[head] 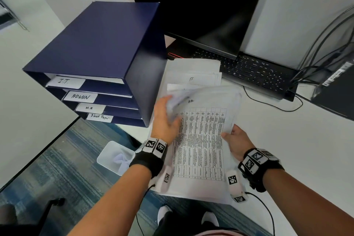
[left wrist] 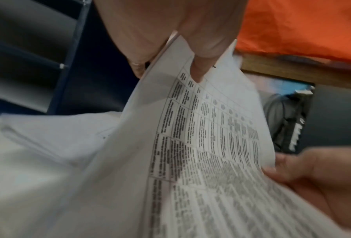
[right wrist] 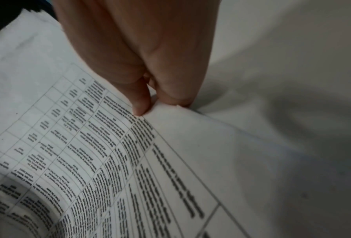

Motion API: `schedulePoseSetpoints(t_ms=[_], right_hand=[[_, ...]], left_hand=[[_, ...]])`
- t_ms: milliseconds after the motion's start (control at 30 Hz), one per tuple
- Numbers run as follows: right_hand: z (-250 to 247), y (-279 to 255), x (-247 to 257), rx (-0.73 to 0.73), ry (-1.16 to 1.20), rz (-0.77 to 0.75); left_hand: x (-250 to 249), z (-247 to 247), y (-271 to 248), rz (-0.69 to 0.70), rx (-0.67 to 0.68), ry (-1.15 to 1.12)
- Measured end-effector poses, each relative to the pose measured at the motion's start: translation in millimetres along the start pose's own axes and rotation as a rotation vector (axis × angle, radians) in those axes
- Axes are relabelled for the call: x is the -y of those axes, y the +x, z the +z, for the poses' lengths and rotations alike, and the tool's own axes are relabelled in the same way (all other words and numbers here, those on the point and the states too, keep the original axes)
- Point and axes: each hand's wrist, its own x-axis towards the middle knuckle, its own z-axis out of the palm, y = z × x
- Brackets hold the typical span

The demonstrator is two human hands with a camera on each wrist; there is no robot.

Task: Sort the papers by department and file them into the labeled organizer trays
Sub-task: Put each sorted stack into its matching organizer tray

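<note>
A printed table sheet marked "HR" [head: 201,140] [left wrist: 207,145] [right wrist: 101,153] is lifted off the paper pile [head: 193,74] on the white desk. My left hand [head: 166,119] [left wrist: 170,53] pinches its upper left edge, thumb on top. My right hand [head: 234,140] [right wrist: 150,96] pinches its right edge between thumb and fingers. A sheet marked "IT" [head: 191,79] lies further back in the pile. The dark blue organizer [head: 99,57] stands to the left, its trays labeled I.T. [head: 66,82], ADMIN [head: 80,96], H.R [head: 90,108] and Blank Paper [head: 99,117].
A black keyboard [head: 252,71] and a dark monitor [head: 201,5] stand behind the pile, with cables [head: 325,44] at right. A clear bin [head: 115,157] with crumpled paper sits on the floor below the desk edge. Bare white desk [head: 297,140] lies to the right.
</note>
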Motion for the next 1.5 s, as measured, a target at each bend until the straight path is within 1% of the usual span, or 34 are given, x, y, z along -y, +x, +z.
schedulePoseSetpoints(t_ms=[33,67,100,133,167,200,233,267,300,367,433,500,533,600,667,733,800,933,967,1033,1167,1267,1367,1500], right_hand=[[-0.5,0.6,0.1,0.009,0.016,0.002],[-0.9,0.8,0.9,0.018,0.037,0.003],[-1.8,1.2,2.9,0.024,0.065,0.000],[-2.9,0.5,6.7,0.023,0.095,-0.004],[-3.8,-1.5,12.4,0.021,0.130,-0.012],[-4.5,-4.9,19.9,0.026,0.152,-0.026],[-4.3,-8.5,28.2,0.035,0.157,-0.050],[-2.8,-15.0,39.1,0.048,0.123,-0.083],[-1.1,-21.3,49.6,0.052,0.066,-0.130],[4.3,-35.1,73.1,0.000,-0.039,-0.247],[12.2,-50.6,96.3,-0.074,-0.051,-0.400],[21.3,-66.5,115.0,-0.128,-0.015,-0.553],[24.5,-72.4,121.0,-0.138,0.008,-0.611],[30.2,-79.8,124.6,-0.115,0.039,-0.674],[33.5,-81.3,120.4,-0.091,0.017,-0.676],[33.8,-79.2,111.6,-0.090,0.005,-0.656],[32.1,-75.9,103.6,-0.080,0.010,-0.614],[33.2,-71.9,98.0,-0.108,-0.002,-0.513],[33.4,-72.6,99.3,-0.121,-0.007,-0.496],[32.0,-72.4,102.9,-0.138,-0.009,-0.507],[35.5,-69.7,107.3,-0.113,-0.087,-0.533],[47.1,-71.5,105.9,-0.035,-0.199,-0.546],[65.5,-80.2,100.0,0.082,-0.175,-0.547],[102.6,-94.8,80.2,0.274,-0.219,-0.461]], left_hand=[[-0.8,-1.6,1.9,-0.111,-0.065,-0.066],[-0.6,-3.5,3.9,-0.238,-0.096,-0.119],[-0.6,-6.6,5.9,-0.349,-0.083,-0.148],[1.4,-8.7,8.0,-0.428,-0.030,-0.150],[3.1,-10.5,9.4,-0.463,0.053,-0.130],[2.7,-11.9,10.1,-0.458,0.119,-0.104],[0.5,-12.8,10.5,-0.432,0.142,-0.097],[-4.1,-12.8,11.3,-0.411,0.125,-0.111],[-10.8,-12.5,12.4,-0.391,0.080,-0.127],[-31.7,-12.3,14.9,-0.328,-0.046,-0.123],[-54.7,-14.4,16.3,-0.223,-0.183,-0.134],[-73.6,-20.3,16.1,-0.116,-0.314,-0.167],[-79.7,-22.6,16.3,-0.077,-0.357,-0.195],[-87.2,-25.6,14.7,-0.030,-0.383,-0.251],[-84.9,-26.3,12.4,-0.042,-0.355,-0.324],[-78.2,-25.0,9.7,-0.088,-0.317,-0.374],[-71.7,-23.3,7.4,-0.145,-0.253,-0.403],[-66.4,-24.4,8.8,-0.226,-0.133,-0.422],[-66.6,-26.6,9.7,-0.229,-0.120,-0.411],[-64.7,-34.5,9.4,-0.216,-0.106,-0.406],[-65.0,-61.8,-2.4,-0.207,-0.083,-0.440],[-58.1,-86.0,-16.7,-0.251,-0.131,-0.472],[-40.6,-108.4,-35.0,-0.307,-0.212,-0.472],[-0.3,-135.6,-67.1,-0.403,-0.346,-0.452]])
